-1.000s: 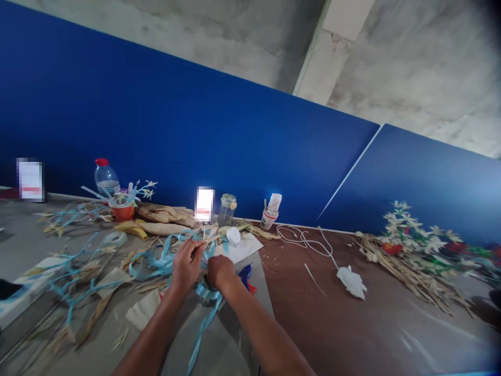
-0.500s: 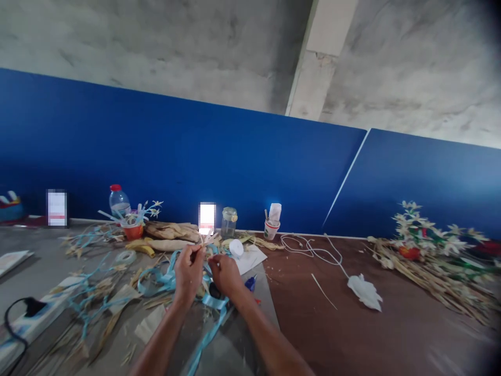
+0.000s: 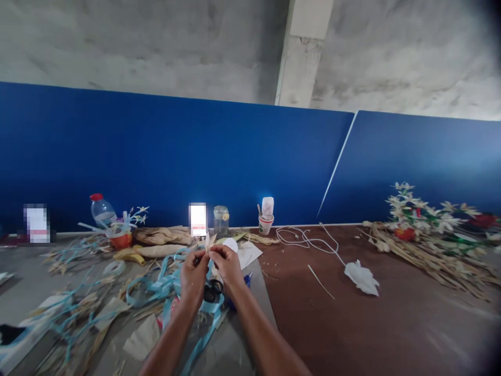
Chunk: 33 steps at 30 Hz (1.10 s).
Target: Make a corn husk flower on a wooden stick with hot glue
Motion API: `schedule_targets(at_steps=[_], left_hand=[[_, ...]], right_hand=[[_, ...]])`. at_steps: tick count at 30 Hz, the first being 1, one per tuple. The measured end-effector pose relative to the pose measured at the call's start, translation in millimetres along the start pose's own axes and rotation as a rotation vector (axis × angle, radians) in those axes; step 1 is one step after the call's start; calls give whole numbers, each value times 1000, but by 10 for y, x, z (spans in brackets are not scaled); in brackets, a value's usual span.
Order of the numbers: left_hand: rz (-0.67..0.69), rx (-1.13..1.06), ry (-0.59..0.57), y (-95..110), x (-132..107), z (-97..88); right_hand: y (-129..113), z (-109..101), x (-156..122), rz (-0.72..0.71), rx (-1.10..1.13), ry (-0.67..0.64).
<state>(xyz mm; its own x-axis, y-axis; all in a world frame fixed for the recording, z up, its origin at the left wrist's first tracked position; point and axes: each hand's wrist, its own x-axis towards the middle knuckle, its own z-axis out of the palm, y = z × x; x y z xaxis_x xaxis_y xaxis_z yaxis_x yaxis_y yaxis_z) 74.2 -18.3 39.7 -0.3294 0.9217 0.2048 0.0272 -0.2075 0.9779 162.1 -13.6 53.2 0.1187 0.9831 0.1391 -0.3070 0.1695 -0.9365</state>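
Observation:
My left hand (image 3: 193, 275) and my right hand (image 3: 227, 267) meet over the cluttered grey part of the table, fingertips pinched together. Between them stands a small pale husk flower (image 3: 209, 242), its petals pointing up; the fingers hide its base. Just below the hands lie black-handled scissors (image 3: 212, 291), partly covered. Light blue ribbon (image 3: 160, 286) spreads in loops to the left and trails under my forearms. Beside my right wrist is a blue tool (image 3: 247, 280), mostly hidden. A white round piece (image 3: 230, 244) sits behind my right hand.
Dried husks (image 3: 162, 235), a red-capped bottle (image 3: 102, 211), a glass jar (image 3: 221, 222) and a paper cup (image 3: 266, 224) line the blue partition. Blue-wrapped stems (image 3: 74, 324) and a power strip (image 3: 31, 329) lie left. A white cable (image 3: 309, 243) and husk flowers (image 3: 410, 209) are on the right.
My right hand has come up against my left, and both now pinch at the husk flower. The scissors show more clearly. The view has tilted and shifted slightly.

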Motion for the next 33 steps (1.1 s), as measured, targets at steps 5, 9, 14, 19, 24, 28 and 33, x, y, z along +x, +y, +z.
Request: schedule_targets(at_steps=[5, 9, 14, 19, 24, 28, 33], left_hand=[[33, 89, -3, -190, 12, 18], [63, 90, -58, -307, -16, 17], [-31, -94, -208, -268, -101, 18], [-305, -467, -252, -224, -81, 16], [-476, -615, -338, -201, -17, -33], [-484, -623, -360, -178, -2, -55], [-350, -482, -302, -270, 17, -50]], right_hand=[[134, -48, 19, 23, -27, -3], [248, -102, 45, 37, -25, 24], [265, -165, 73, 57, -2, 73], [257, -162, 52, 83, 33, 72], [301, -146, 47, 106, -13, 30], [325, -147, 51, 91, -27, 0], [357, -153, 34, 39, -58, -22]])
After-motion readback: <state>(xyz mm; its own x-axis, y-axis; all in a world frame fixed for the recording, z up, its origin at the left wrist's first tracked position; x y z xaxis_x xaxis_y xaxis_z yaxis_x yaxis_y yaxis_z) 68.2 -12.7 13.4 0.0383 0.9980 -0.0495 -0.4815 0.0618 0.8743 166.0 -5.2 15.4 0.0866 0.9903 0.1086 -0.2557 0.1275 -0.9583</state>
